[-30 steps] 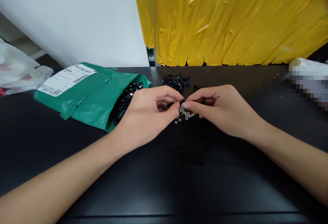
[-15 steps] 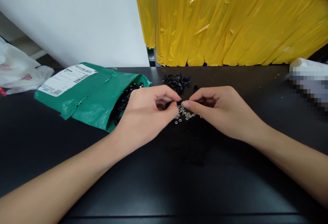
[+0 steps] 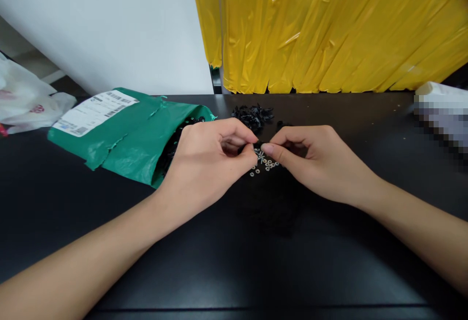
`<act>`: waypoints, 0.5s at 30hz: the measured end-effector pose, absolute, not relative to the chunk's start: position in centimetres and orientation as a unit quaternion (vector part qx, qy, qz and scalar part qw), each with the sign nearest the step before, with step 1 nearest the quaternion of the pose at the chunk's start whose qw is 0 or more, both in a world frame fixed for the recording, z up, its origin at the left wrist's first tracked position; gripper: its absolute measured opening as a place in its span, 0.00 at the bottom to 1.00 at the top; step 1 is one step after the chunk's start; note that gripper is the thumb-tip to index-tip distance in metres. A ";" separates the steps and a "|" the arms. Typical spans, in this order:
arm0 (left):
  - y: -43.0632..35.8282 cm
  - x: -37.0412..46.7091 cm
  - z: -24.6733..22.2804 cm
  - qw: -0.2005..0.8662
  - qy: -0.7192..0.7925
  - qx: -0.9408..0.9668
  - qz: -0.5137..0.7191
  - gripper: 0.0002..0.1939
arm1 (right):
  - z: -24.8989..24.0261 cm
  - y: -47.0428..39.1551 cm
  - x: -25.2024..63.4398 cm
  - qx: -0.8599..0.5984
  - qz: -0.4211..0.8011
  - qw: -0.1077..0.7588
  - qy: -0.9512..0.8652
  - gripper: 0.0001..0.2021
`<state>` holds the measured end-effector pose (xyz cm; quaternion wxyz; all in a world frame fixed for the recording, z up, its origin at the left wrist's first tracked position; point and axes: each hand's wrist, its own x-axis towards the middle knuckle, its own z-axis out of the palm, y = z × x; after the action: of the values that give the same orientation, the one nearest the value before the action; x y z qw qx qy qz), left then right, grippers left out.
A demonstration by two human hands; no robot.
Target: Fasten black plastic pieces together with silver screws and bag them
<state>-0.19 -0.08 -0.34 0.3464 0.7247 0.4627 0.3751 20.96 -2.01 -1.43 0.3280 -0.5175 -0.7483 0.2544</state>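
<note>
My left hand (image 3: 212, 156) is pinched closed, thumb against forefinger, on a small black part (image 3: 258, 143) that is mostly hidden by the fingers. From the other side, my right hand (image 3: 318, 161) pinches at the same part, its fingertips almost meeting the left ones. Just under the fingertips lie small metal washers (image 3: 269, 165) and several short screws (image 3: 260, 155), loose on the black table (image 3: 234, 256). A heap of small black pieces (image 3: 252, 115) rests behind the hands.
A green mailing bag (image 3: 142, 139) with a white label lies at left, its torn mouth showing black perforated pieces. White plastic bags (image 3: 32, 100) are at far left. A blurred white item (image 3: 442, 110) sits at right. Yellow plastic sheeting (image 3: 321, 32) hangs behind.
Both hands have shifted very slightly, the right one a little to the right. More of the dark part shows between the fingertips. The bag and the heaps stay put.
</note>
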 end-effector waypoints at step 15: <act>0.0 -0.1 -0.4 0.362 0.460 0.714 0.384 0.04 | -1.3 -1.5 21.3 -0.497 0.329 0.351 -0.722 0.12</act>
<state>-0.13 -0.03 -0.42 0.3623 0.7142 0.4596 0.3840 21.33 -1.50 -1.26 0.3508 -0.4970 -0.7221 0.3294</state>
